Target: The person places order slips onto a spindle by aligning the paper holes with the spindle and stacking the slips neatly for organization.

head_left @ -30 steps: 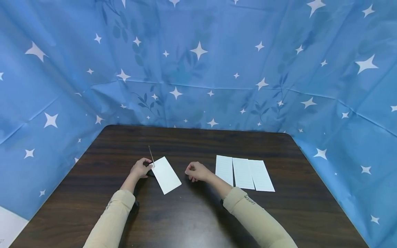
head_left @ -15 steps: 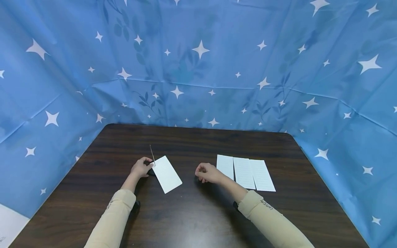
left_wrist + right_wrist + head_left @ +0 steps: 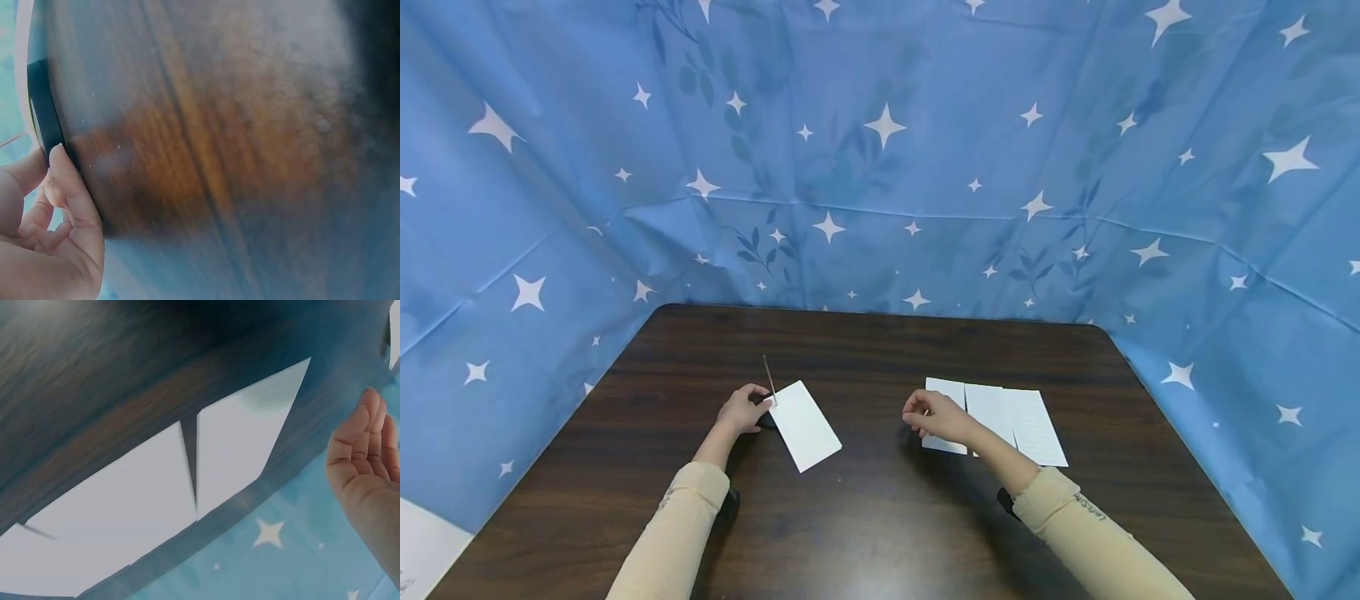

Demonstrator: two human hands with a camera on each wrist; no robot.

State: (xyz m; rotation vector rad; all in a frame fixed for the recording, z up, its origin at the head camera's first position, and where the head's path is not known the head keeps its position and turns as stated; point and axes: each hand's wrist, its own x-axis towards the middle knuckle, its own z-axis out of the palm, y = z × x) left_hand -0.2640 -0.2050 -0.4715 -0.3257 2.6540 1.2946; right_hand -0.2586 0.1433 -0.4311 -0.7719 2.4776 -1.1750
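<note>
A white paper sheet (image 3: 807,429) lies tilted on a receipt spike, its upper left corner at the thin upright rod (image 3: 770,377). My left hand (image 3: 741,410) grips that corner and the spike's black base (image 3: 45,109), thumb on the paper side and a finger at the base. To the right, my right hand (image 3: 940,417) hovers over the left one of three printed sheets and hides part of it. Its fingers are loosely bent, and nothing shows between them in the right wrist view. Beside it lie the middle sheet (image 3: 988,408) and the right sheet (image 3: 1033,425).
All of this is on a dark wood table (image 3: 865,517) with rounded far corners. A blue curtain (image 3: 925,167) with white stars hangs behind and along both sides. At the lower left is a white surface (image 3: 426,550).
My right hand has moved rightward, from near the paper on the spike to over the left printed sheet. The left hand keeps its grip, and the sheets lie where they were.
</note>
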